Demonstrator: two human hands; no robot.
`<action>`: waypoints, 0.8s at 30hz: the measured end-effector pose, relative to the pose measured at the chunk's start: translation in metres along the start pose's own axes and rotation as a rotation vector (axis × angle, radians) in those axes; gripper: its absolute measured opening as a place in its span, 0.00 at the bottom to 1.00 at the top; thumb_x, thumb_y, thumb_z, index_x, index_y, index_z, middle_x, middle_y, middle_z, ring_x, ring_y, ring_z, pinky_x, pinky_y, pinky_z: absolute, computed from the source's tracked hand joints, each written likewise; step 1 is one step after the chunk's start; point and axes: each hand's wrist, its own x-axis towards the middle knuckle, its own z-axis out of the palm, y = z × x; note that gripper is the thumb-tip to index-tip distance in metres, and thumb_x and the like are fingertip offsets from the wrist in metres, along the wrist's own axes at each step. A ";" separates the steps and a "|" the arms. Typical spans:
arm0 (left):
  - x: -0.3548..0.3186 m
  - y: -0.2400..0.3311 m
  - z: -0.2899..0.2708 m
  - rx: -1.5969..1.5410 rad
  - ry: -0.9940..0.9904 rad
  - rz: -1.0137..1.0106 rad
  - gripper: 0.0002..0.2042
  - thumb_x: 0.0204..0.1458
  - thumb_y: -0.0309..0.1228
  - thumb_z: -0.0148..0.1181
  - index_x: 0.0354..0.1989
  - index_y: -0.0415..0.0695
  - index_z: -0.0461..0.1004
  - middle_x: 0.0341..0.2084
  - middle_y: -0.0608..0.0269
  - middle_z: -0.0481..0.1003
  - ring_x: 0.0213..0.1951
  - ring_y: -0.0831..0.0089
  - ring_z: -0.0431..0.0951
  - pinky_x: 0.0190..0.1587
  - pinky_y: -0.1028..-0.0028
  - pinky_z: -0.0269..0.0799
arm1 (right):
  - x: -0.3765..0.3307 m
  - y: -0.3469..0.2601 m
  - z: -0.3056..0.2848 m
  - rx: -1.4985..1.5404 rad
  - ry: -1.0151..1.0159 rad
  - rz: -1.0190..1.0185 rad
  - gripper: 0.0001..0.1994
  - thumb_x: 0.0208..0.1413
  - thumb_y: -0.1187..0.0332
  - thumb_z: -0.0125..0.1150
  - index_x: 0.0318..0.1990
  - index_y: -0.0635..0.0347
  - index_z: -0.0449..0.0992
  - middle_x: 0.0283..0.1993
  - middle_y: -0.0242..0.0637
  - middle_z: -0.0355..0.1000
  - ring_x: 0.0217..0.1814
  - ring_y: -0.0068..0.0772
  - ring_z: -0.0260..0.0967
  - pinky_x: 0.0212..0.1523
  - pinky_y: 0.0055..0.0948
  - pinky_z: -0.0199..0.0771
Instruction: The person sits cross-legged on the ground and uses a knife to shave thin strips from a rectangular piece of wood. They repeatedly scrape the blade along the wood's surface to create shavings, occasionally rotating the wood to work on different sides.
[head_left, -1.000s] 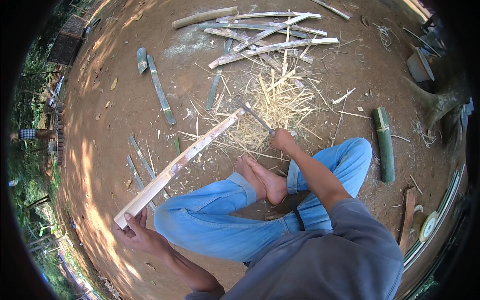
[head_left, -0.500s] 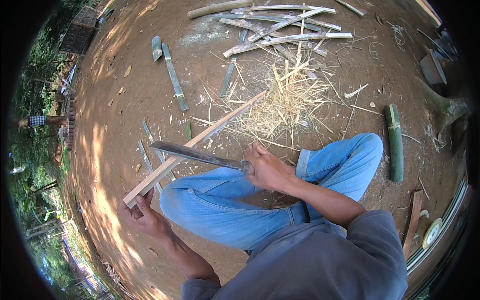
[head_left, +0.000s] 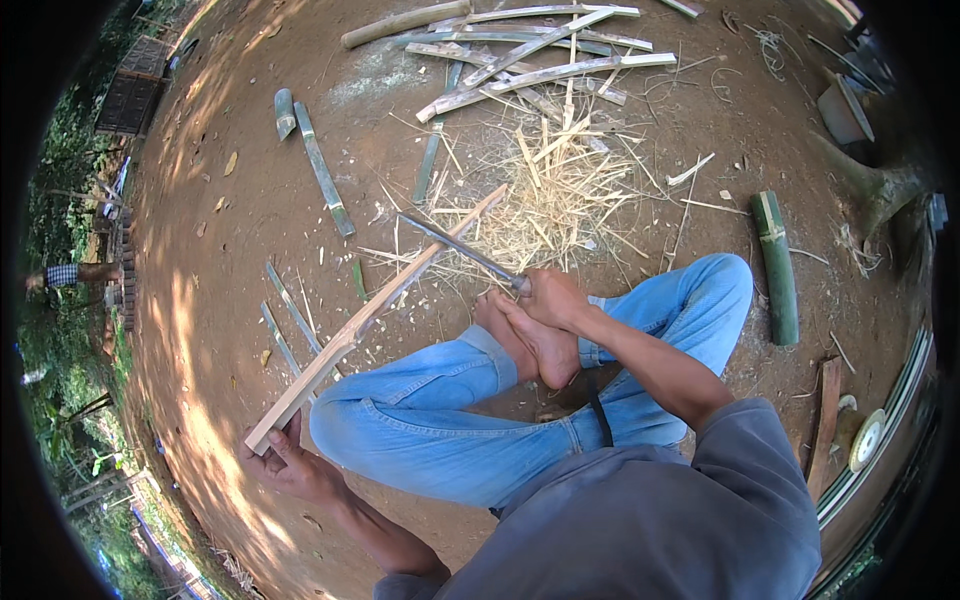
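A long split bamboo strip (head_left: 345, 345) slants from the lower left toward the shavings in the middle. My left hand (head_left: 290, 463) is closed round its near end, beside my left knee. In my right hand (head_left: 552, 298), closed round the handle, is a long-bladed knife (head_left: 465, 252). The dark blade crosses the strip toward its far end; it appears to touch the strip's upper side. My bare feet (head_left: 535, 345) are crossed just below the right hand.
A heap of pale shavings (head_left: 560, 200) covers the ground ahead, with several split bamboo pieces (head_left: 545, 80) stacked beyond. A green bamboo section (head_left: 775, 268) lies at right, near a flowerpot (head_left: 846, 110). Green strips (head_left: 325, 170) lie at left.
My right hand has moved the knife away from me, from the strip's middle toward its far end. The blade has turned edge-on. My left hand keeps hold of the near end.
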 end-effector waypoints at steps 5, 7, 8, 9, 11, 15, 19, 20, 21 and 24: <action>0.008 0.005 0.011 0.000 -0.047 0.003 0.14 0.63 0.33 0.51 0.48 0.35 0.61 0.40 0.49 0.69 0.44 0.60 0.76 0.50 0.61 0.81 | 0.035 0.063 0.021 0.033 0.011 0.161 0.17 0.53 0.59 0.58 0.36 0.68 0.77 0.30 0.61 0.74 0.36 0.61 0.75 0.41 0.51 0.74; 0.009 -0.002 -0.001 0.016 -0.017 0.006 0.14 0.63 0.33 0.51 0.48 0.36 0.61 0.39 0.50 0.69 0.44 0.61 0.76 0.50 0.61 0.81 | 0.034 0.041 0.008 0.036 -0.082 0.162 0.16 0.54 0.60 0.57 0.38 0.69 0.77 0.30 0.61 0.74 0.36 0.62 0.75 0.41 0.51 0.74; 0.010 -0.002 0.000 0.028 -0.009 -0.009 0.14 0.63 0.34 0.51 0.48 0.36 0.61 0.39 0.50 0.69 0.44 0.62 0.76 0.50 0.62 0.81 | 0.029 0.038 -0.001 0.031 -0.123 0.180 0.16 0.54 0.61 0.56 0.38 0.69 0.76 0.30 0.61 0.74 0.36 0.62 0.75 0.41 0.50 0.74; 0.011 -0.001 0.001 0.041 -0.002 -0.023 0.14 0.63 0.34 0.51 0.48 0.36 0.61 0.39 0.51 0.69 0.44 0.62 0.76 0.50 0.62 0.81 | 0.029 0.042 0.018 0.036 -0.012 0.081 0.16 0.55 0.62 0.55 0.38 0.70 0.76 0.30 0.61 0.74 0.35 0.61 0.75 0.39 0.50 0.75; 0.014 -0.002 0.004 0.056 0.014 -0.028 0.14 0.63 0.34 0.51 0.48 0.36 0.61 0.39 0.51 0.69 0.44 0.63 0.76 0.50 0.63 0.81 | 0.034 0.039 0.017 -0.024 -0.025 0.012 0.13 0.52 0.65 0.56 0.37 0.68 0.76 0.30 0.59 0.74 0.34 0.61 0.74 0.38 0.51 0.73; 0.020 -0.001 0.007 0.057 -0.020 -0.006 0.16 0.62 0.37 0.52 0.47 0.35 0.61 0.38 0.50 0.70 0.43 0.62 0.77 0.49 0.64 0.82 | 0.064 0.080 0.013 -0.034 0.022 0.150 0.12 0.49 0.67 0.56 0.35 0.68 0.75 0.29 0.60 0.74 0.34 0.61 0.74 0.38 0.52 0.73; 0.022 -0.003 0.004 0.084 0.016 0.007 0.17 0.62 0.38 0.52 0.47 0.35 0.61 0.38 0.49 0.70 0.43 0.62 0.77 0.48 0.64 0.82 | 0.050 0.060 0.018 -0.048 0.027 0.066 0.13 0.51 0.65 0.56 0.34 0.69 0.76 0.30 0.61 0.74 0.35 0.61 0.74 0.40 0.51 0.74; 0.023 0.000 0.007 0.085 0.002 0.011 0.17 0.62 0.37 0.52 0.47 0.35 0.61 0.38 0.48 0.70 0.43 0.61 0.77 0.48 0.64 0.82 | 0.045 0.061 0.015 -0.055 0.027 0.036 0.13 0.51 0.65 0.56 0.35 0.69 0.77 0.31 0.61 0.74 0.36 0.61 0.74 0.40 0.50 0.74; 0.024 0.003 0.010 0.085 -0.011 0.015 0.17 0.62 0.37 0.52 0.48 0.35 0.61 0.39 0.48 0.70 0.43 0.61 0.77 0.48 0.64 0.82 | 0.064 0.091 0.022 -0.033 0.069 0.169 0.13 0.52 0.65 0.55 0.34 0.70 0.76 0.30 0.61 0.74 0.36 0.61 0.74 0.40 0.50 0.74; 0.032 -0.002 0.012 0.083 -0.027 0.003 0.16 0.63 0.36 0.51 0.48 0.35 0.61 0.40 0.47 0.69 0.43 0.61 0.77 0.48 0.64 0.82 | 0.085 0.106 0.017 -0.046 0.024 0.255 0.13 0.53 0.65 0.55 0.35 0.70 0.76 0.31 0.61 0.74 0.37 0.61 0.74 0.41 0.50 0.73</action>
